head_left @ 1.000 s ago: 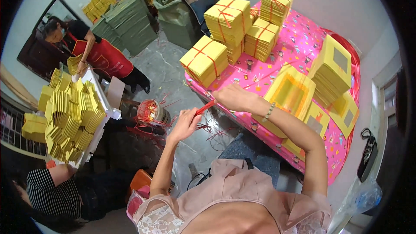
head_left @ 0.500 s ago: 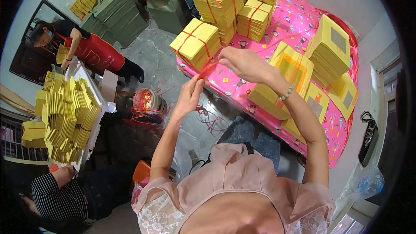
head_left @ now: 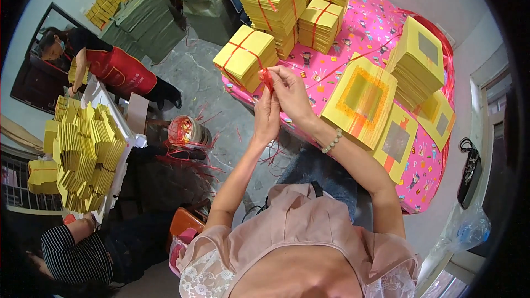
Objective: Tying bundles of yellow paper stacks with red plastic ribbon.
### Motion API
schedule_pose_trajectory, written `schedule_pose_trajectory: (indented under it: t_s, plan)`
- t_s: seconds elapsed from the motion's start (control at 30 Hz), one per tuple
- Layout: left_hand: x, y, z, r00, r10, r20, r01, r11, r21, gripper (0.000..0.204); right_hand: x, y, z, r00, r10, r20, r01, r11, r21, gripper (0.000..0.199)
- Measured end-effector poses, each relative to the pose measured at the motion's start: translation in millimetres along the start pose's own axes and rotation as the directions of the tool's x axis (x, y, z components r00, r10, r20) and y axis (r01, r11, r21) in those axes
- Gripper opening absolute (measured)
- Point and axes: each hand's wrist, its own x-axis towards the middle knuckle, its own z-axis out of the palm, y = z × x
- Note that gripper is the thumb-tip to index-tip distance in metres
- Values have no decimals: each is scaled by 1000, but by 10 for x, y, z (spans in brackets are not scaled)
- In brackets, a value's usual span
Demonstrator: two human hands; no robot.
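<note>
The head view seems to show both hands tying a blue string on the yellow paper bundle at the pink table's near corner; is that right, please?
Not quite: the string is red, not blue. The head view shows the left hand and right hand working it at the yellow paper bundle on the pink table's near corner.

A counter (head_left: 381, 27) under a pink patterned cloth carries red-tied yellow paper bundles (head_left: 245, 56) at upper centre and loose yellow stacks (head_left: 419, 60) at right.

Tied bundles (head_left: 245, 55) stand at the worktop's (head_left: 381, 27) far left edge, loose stacks (head_left: 419, 60) to their right. A string spool (head_left: 185, 131) sits on the floor left of the worktop
</note>
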Motion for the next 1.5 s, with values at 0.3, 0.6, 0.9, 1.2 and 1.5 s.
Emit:
schedule_pose_trajectory:
  t_s: [0.3,0.6,0.9,1.2,1.5]
  plan:
    - [120,338,-267,952,-127,-277,-18,884,-467,19,-206,-76,232,968,-217,123,236,958,-161,36]
    - [91,895,-1897,981,21,-193,-168,588,-791,21,-694,548,209,589,51,806,422,831,-362,29]
    - [-1043,-88,-3853,720,368,-588,407,462,788,27,-433,927,-222,621,344,704,470,555,-686,18]
    - [-682,-10,-1563,919,-326,220,215,885,412,44,-354,361,240,500,388,774,579,515,-633,28]
    - [-948,-79,-1653,986,-132,102,34,756,653,17,179,-12,63,343,477,809,534,610,-586,35]
